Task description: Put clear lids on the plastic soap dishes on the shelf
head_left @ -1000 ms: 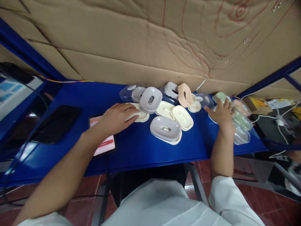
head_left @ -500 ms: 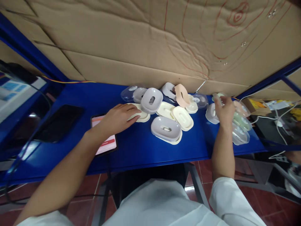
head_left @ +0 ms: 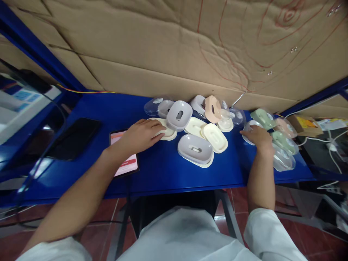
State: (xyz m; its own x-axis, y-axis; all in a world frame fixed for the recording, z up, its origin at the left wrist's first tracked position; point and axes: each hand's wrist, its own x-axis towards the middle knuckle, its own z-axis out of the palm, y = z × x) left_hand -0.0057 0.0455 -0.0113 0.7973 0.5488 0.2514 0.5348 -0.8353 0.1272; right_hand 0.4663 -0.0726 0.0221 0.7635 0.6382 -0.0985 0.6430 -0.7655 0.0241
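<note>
My left hand [head_left: 144,135] lies flat with fingers stretched over a cream oval soap dish base [head_left: 170,134], covering its left part. Over on the right, my right hand [head_left: 260,137] has its thumb and fingers around a pale grey soap dish part [head_left: 248,127], partly hidden beneath them. A grey slotted soap dish tray [head_left: 179,115] leans on the cream base near my left fingers. Another grey tray [head_left: 194,148] sits on a cream base closer to me. Just beyond my right hand stands a green soap dish [head_left: 262,118] with a clear cover.
Behind are a peach tray [head_left: 212,108], clear lids [head_left: 157,105] and a cream base [head_left: 214,138]. Covered peach [head_left: 285,127] and green dishes [head_left: 285,142] line the right. A lit phone [head_left: 132,167] and black tablet-like slab [head_left: 73,137] lie left; a cardboard wall [head_left: 152,54] rises behind.
My right hand has let go of the green covered dish at the back and come down to the pale grey part. My left hand stays on the cream base. The view has shifted slightly.
</note>
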